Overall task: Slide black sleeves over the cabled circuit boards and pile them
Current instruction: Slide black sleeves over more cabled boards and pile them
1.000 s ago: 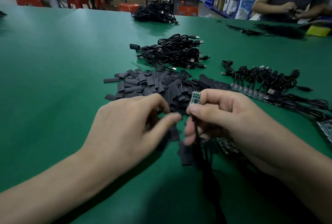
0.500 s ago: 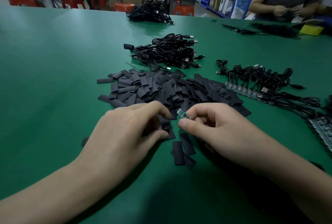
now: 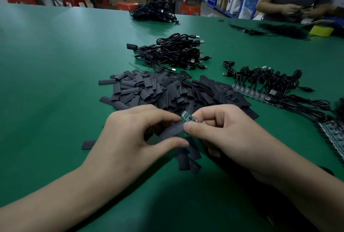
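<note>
work sits at lower centre of the frame, just in front of the sleeve heap [image 3: 163, 90]. left hand [image 3: 130, 138] pinches one sleeve [image 3: 172, 129] between thumb and forefinger, its mouth turned right toward the board [image 3: 189, 118], likely squeezed at the edges so the flat tube gapes. right hand [image 3: 227, 135] pinches the board near its cable end, which leaves the green tip bare and aimed left, just above the sleeve mouth and not yet inside; whether they touch is unclear. the cable is hidden under the right hand. bare boards [image 3: 251, 92] wait in a row at right of the frame, within easy reach. a cable bundle [image 3: 173, 53] lies beyond the heap on the green worktop [image 3: 55, 64], probably the finished pile. next, the tip needs lining up with the mouth.
</note>
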